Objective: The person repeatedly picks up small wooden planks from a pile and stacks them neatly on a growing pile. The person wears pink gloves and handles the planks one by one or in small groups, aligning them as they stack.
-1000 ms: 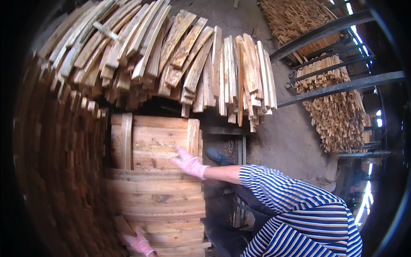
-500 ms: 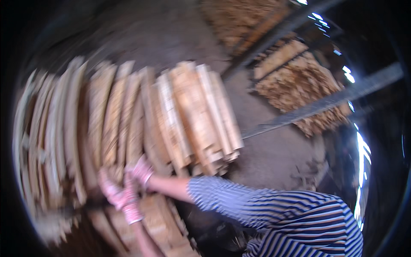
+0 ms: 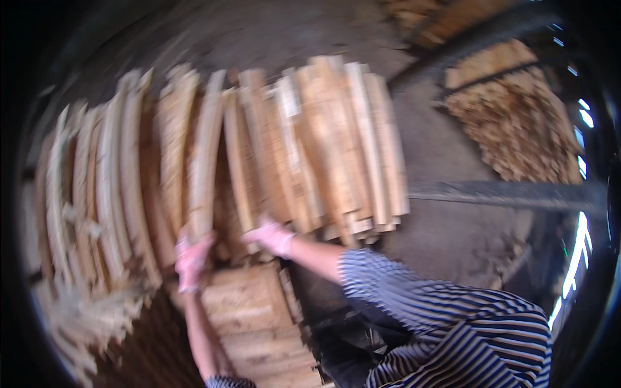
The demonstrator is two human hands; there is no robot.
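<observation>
Both gloved hands reach the wood slats [image 3: 259, 161]: left hand [image 3: 189, 257] grips one; right hand [image 3: 275, 237] grip unclear, blurred.

We see that our left hand [image 3: 191, 258] wears a thin pink glove, and our right hand [image 3: 275, 237] wears a matching pink glove that ends in a snug cuff at the wrist. From about four o'clock in the head view, a long-sleeved shirt of soft fabric with narrow dark-blue and white stripes [image 3: 446, 330] covers our right arm and shoulder, its sleeve pushed up below the elbow. At six o'clock a small edge of the same striped cloth shows on our left arm, though the motion blur hides finer details.
</observation>
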